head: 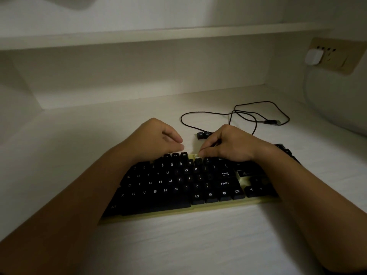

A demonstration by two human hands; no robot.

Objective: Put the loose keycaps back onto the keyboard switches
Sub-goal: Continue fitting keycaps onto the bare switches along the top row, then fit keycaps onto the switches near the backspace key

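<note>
Head view: I am likely steadying the keyboard (174, 183) at its back edge with my left hand (156, 139), fingers loosely curled and empty, while my right hand (228, 144) is curling onto its bare top-row gap (195, 155); pinching a cap or not, I cannot tell. Loose keycaps (203, 134) are lying just behind the keyboard, within reach
</note>
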